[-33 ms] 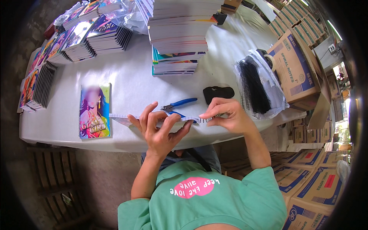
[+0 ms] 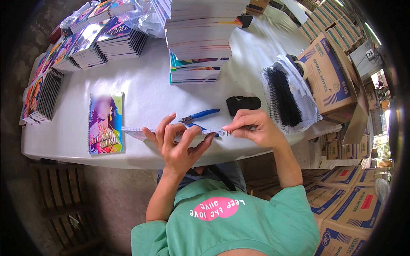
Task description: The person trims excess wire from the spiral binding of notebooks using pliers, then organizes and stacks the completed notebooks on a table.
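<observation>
My left hand (image 2: 174, 149) grips a notebook (image 2: 133, 129) seen nearly edge-on, its thin white gridded side running level above the table's near edge. At the notebook's right end, my right hand (image 2: 258, 130) pinches a dark spiral coil (image 2: 226, 132) between thumb and fingers; a few of its loops show beside the page edge. Most of the coil is hidden by the fingers. Just behind the notebook lie blue-handled cutting pliers (image 2: 205, 113), partly covered by it. A spiral notebook with a colourful illustrated cover (image 2: 106, 128) lies flat to the left.
A tall stack of unbound books (image 2: 198, 38) stands at the back middle. Stacks of spiral notebooks (image 2: 121, 40) line the far left. On the right are a black pouch (image 2: 243, 103), a bag of black coils (image 2: 284, 94) and an open carton (image 2: 329, 77). More cartons (image 2: 354, 205) sit below right.
My right hand's fingers have shifted slightly on the coil, and fewer loops show between them and the notebook. My left hand and the notebook look unmoved.
</observation>
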Demonstrator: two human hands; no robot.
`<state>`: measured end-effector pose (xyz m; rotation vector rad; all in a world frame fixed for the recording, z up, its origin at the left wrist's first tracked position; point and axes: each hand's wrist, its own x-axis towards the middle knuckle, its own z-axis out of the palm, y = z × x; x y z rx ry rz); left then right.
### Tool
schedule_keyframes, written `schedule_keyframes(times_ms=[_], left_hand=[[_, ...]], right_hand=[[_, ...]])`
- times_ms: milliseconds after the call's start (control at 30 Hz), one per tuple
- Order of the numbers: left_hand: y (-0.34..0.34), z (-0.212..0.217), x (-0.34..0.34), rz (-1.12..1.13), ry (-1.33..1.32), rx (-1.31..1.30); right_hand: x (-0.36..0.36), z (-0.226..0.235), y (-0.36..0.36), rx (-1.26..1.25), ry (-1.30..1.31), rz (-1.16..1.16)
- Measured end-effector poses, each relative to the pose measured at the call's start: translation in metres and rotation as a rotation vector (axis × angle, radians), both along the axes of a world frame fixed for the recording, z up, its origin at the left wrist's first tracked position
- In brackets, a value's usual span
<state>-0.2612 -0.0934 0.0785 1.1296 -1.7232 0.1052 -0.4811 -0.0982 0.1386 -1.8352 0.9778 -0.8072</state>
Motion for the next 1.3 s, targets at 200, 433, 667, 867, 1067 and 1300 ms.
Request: schedule_keyframes(times_ms=[200, 433, 667, 867, 1067, 1300], left_hand=[[0.001, 0.004, 0.0, -0.017, 0.008, 0.053], [-0.005, -0.008, 0.01, 0.038, -0.147, -0.018], [0.001, -0.006, 0.007, 0.032, -0.072, 0.028], [-0.001, -0.002, 0.012, -0.033, -0.06, 0.078], [0.002, 0.001, 0.032, -0.224, -0.062, 0.107], [0.006, -0.002, 0.018, -0.119, 0.032, 0.119]], right_hand=[[0.006, 0.006, 0.003, -0.417, 0.141, -0.006], [0.009, 0.017, 0.003, 0.164, 0.187, 0.019], [0.024, -0.001, 0.02, -0.319, 0.226, -0.186], [0.012, 0.013, -0.014, 0.345, 0.307, 0.022], [-0.075, -0.078, -0.041, -0.416, 0.917, -0.064], [-0.008, -0.05, -0.029, -0.096, -0.87, -0.076]])
